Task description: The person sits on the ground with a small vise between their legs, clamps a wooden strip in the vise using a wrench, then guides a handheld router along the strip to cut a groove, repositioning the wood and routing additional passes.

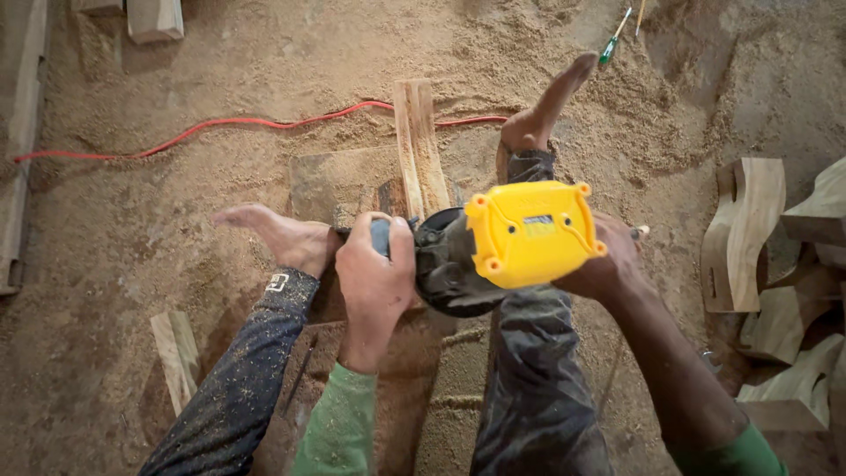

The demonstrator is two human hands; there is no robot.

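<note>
A: What do I have in the head view?

B: I note a yellow-and-black power tool (502, 242) at centre frame, held low over a wooden slat (421, 145) that lies on a flat board (339, 181). My left hand (374, 273) is wrapped tight round the tool's side handle, fingers closed. My right hand (608, 260) sits behind the yellow housing; it presses against the tool's body, but the fingers are hidden, so I cannot tell whether it is clenched.

A: The working end?

B: Hidden under the housing. I cannot make out where the tool meets the wood.

A: Feet?

B: Left bare foot (282, 236) rests just beside the board's near edge; right bare foot (546, 106) lifts past the slat, toes up. Dark trouser legs run out of the bottom edge.

A: Surroundings?

B: Sawdust floor (132, 220), a red cable (203, 128) passing behind the slat, a green-handled screwdriver (613, 37) up top, carved wooden pieces (745, 234) cut off at the right edge.
</note>
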